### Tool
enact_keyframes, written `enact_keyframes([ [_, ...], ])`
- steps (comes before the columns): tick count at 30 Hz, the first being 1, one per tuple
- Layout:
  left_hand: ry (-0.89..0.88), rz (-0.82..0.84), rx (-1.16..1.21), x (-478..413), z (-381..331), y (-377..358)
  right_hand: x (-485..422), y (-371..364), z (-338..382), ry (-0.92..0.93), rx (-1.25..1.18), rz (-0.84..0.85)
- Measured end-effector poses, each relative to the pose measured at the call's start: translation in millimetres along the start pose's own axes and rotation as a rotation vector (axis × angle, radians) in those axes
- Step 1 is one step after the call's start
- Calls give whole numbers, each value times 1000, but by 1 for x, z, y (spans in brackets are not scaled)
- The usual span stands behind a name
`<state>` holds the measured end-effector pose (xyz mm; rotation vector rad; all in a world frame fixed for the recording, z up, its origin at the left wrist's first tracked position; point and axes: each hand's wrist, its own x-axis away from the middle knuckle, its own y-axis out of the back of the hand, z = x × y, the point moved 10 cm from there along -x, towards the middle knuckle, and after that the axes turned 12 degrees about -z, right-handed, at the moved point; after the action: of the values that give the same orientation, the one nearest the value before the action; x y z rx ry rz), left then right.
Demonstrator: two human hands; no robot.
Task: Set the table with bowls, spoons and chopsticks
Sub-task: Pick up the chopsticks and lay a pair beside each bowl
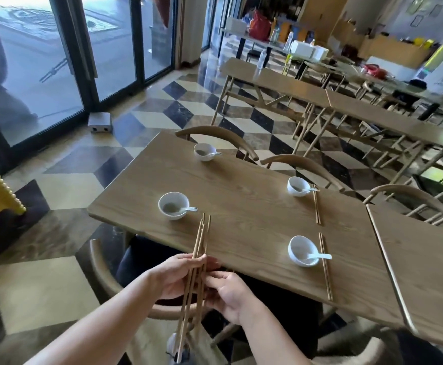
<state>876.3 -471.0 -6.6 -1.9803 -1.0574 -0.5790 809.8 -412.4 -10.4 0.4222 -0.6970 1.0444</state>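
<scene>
Several white bowls, each with a white spoon, stand on the wooden table (pixel 241 206): near left bowl (pixel 173 205), near right bowl (pixel 302 250), far left bowl (pixel 204 151), far right bowl (pixel 298 186). One pair of chopsticks (pixel 325 267) lies right of the near right bowl, another pair (pixel 316 205) right of the far right bowl. My left hand (pixel 175 276) grips a bundle of several wooden chopsticks (pixel 198 248) in front of the table's near edge. My right hand (pixel 228 293) pinches the same bundle from the right.
A wooden chair (pixel 101 270) stands below my hands at the near edge; more chairs (pixel 220 134) line the far side. A second table (pixel 425 272) abuts on the right. Further tables stand behind. Glass doors and a checkered floor lie to the left.
</scene>
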Motion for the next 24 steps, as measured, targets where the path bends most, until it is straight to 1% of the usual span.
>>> enact_keyframes([
  [4, -40, -126, 110, -25, -19, 24, -18, -8, 3, -44, 23, 2],
  [7, -54, -168, 123, -45, -36, 36, -36, -15, 8, -74, 34, 12],
  [11, 1, -149, 129, -78, -56, 44, -72, -19, 23, -61, 154, 11],
  [14, 60, -139, 84, -108, -71, 47, -102, -22, 37, -60, 187, -2],
  [21, 126, -144, 21, -157, -87, 47, -143, -17, 60, -103, 97, -46],
  [24, 145, -126, 11, -170, -86, 44, -150, -12, 56, -129, 49, -118],
])
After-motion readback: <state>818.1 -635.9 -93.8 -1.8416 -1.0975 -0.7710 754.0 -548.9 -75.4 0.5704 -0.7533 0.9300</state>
